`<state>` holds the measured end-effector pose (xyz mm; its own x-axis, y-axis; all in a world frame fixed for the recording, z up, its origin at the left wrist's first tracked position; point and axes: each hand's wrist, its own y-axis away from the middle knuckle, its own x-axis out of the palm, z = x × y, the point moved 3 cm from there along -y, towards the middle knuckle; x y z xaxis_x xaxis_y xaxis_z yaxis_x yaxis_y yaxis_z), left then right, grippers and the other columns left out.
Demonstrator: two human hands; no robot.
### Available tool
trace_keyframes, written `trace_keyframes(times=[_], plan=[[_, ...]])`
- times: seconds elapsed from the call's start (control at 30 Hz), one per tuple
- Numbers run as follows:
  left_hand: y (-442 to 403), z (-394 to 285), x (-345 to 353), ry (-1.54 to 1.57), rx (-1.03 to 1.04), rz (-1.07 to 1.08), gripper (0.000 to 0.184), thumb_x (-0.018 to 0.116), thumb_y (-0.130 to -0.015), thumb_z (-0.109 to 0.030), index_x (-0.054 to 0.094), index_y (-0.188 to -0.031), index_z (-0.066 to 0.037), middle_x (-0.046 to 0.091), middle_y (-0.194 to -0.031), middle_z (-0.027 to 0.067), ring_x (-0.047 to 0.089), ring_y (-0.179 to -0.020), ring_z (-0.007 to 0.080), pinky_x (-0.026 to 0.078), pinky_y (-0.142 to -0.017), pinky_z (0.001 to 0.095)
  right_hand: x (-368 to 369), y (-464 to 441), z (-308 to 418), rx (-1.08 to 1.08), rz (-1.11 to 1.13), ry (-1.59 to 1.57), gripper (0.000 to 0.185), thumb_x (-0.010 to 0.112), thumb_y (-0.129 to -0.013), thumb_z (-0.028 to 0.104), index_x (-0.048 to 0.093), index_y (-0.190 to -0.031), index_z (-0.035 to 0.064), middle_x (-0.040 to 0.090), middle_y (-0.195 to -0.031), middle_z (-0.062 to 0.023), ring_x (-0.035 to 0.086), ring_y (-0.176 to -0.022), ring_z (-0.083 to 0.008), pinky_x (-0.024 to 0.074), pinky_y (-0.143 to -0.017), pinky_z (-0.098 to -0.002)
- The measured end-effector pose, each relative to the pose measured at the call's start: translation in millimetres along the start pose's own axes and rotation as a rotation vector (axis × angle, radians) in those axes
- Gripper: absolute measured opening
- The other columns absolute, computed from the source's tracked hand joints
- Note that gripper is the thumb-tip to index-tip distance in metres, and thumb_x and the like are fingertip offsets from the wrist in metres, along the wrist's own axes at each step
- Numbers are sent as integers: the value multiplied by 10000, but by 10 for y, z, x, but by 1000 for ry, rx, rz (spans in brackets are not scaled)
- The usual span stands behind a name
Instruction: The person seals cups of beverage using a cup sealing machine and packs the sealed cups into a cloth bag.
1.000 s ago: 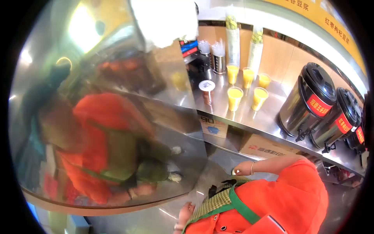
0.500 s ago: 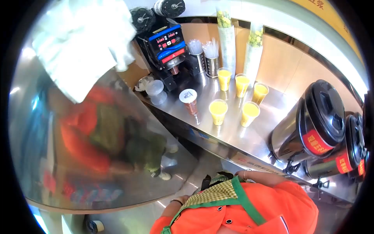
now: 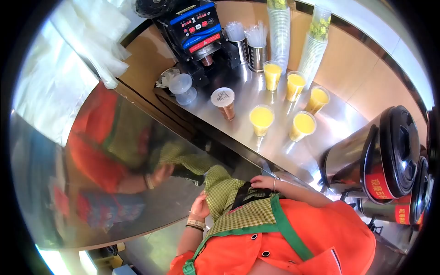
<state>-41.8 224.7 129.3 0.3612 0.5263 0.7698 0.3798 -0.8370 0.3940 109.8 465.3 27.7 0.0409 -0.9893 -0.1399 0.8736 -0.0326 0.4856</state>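
Note:
A yellow-green checked apron [image 3: 221,196] with green trim covers my front and is lifted outward. My left hand [image 3: 200,206], with bands at its wrist, pinches the apron's left edge. My right hand [image 3: 262,182] is closed on the apron's other side, beside a black strap-like piece [image 3: 243,195] lying across the cloth. Part of its fingers is hidden by the fabric. On the steel counter [image 3: 220,130] ahead stand a sealed cup of brown drink [image 3: 225,106] and several cups of yellow drink [image 3: 261,119].
A black cup sealing machine [image 3: 195,34] stands at the back, beside straw holders [image 3: 257,57] and tall stacks of plastic cups [image 3: 279,41]. Large lidded drink urns [image 3: 373,156] line the right. White plastic bags [image 3: 59,59] hang at left, above a reflective steel surface [image 3: 151,201].
Both hands have come up from low at my waist, raising the apron's cloth outward. My view has shifted, so the counter things appear moved and the hanging bags sit further left.

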Motion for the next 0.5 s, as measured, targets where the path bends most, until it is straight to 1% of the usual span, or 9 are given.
trace_keyframes(times=[0.03,0.17,0.23,0.27,0.33,0.37,0.43,0.47,0.5], plan=[[-43,-44,-16,1,-7,5,396,519,-811,-152,470,-1168,10,504,-1200,145,483,-1113,267,382,-959,402,-7,18,138,5,-7,-2,575,573,-793,469,541,-1159,27,555,-1158,-170,522,-1087,-270,391,-937,-333],[-260,-276,235,51,11,323,584,624,-737,-202,410,-1248,-18,492,-1201,145,424,-1165,309,333,-994,428,-30,4,649,-90,-6,89,709,560,-794,524,435,-1251,-3,492,-1226,-201,475,-1140,-287,371,-958,-345],[-247,-454,686,-18,42,391,612,642,-732,-228,406,-1260,-28,467,-1233,159,369,-1214,306,280,-1028,412,-81,94,1074,-33,-153,-166,664,599,-816,446,386,-1298,41,539,-1126,-134,519,-991,-204,420,-849,-322],[-253,-509,861,-15,33,399,612,642,-732,-228,406,-1260,-28,467,-1233,159,369,-1214,306,280,-1028,412,-38,62,1158,-27,-163,-167,664,599,-816,446,386,-1298,41,539,-1126,-134,519,-991,-204,420,-849,-322],[-278,-563,1154,-128,42,540,648,651,-729,-238,383,-1281,-28,438,-1266,171,335,-1243,294,234,-1048,395,-3,22,1255,13,-219,-715,614,599,-812,382,414,-1281,31,534,-1149,-155,510,-1046,-236,416,-892,-357],[-310,-566,1183,-120,37,544,648,651,-729,-238,383,-1281,-28,438,-1266,171,335,-1243,294,234,-1048,395,-48,89,1374,20,-227,-713,614,599,-812,382,414,-1281,31,534,-1149,-155,510,-1046,-236,416,-892,-357],[-365,-544,1185,-419,21,481,710,687,-717,-248,343,-1298,-30,340,-1353,192,329,-1251,299,285,-1024,394,-90,189,1578,123,-123,-617,544,601,-801,291,446,-1261,47,556,-1101,-124,530,-981,-201,429,-839,-336],[-428,-545,1185,-446,39,482,658,653,-758,-214,340,-1305,-26,343,-1357,171,322,-1260,248,252,-1036,342,-83,202,1614,153,-102,-596,516,601,-794,253,464,-1249,52,566,-1079,-110,539,-954,-185,434,-816,-325],[-476,-535,1173,-445,32,481,658,653,-758,-214,340,-1305,-26,343,-1357,171,322,-1260,248,252,-1036,342,-79,238,1717,183,-81,-575,492,600,-787,215,481,-1237,57,576,-1058,-97,548,-926,-170,438,-793,-313]])
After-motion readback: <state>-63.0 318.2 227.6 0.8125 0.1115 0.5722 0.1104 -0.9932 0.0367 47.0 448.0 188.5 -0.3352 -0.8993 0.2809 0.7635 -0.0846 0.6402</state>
